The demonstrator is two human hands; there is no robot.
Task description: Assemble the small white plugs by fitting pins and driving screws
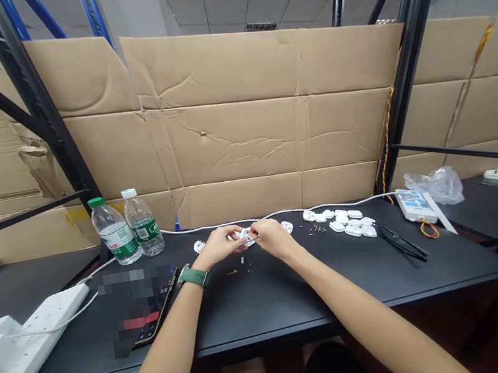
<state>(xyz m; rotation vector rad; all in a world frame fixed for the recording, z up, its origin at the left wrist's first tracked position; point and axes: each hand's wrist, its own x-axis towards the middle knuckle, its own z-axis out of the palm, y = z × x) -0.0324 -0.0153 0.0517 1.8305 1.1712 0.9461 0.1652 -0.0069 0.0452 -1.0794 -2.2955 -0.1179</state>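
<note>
My left hand [221, 245], with a green-banded watch [193, 276] on its wrist, pinches a small white plastic part [246, 235] above the black table. Against the right side of that part, my right hand [272, 238] has its fingers pinched together; what lies between them is too small to make out. Two more white plastic pieces rest close by, a left one [198, 246] beside my left hand and a right one [287, 226] behind my right hand. Tiny brass-coloured metal pieces [232, 272] and a small pale piece [242, 260] lie in front of my hands.
To the right are several white plastic pieces [353, 230], small metal bits [317, 228], black tweezers [402, 244] and a white box [415, 206]. Bottles [117, 235], a phone [157, 308] and a power strip [40, 333] stand left. Cardboard [242, 143] walls the back.
</note>
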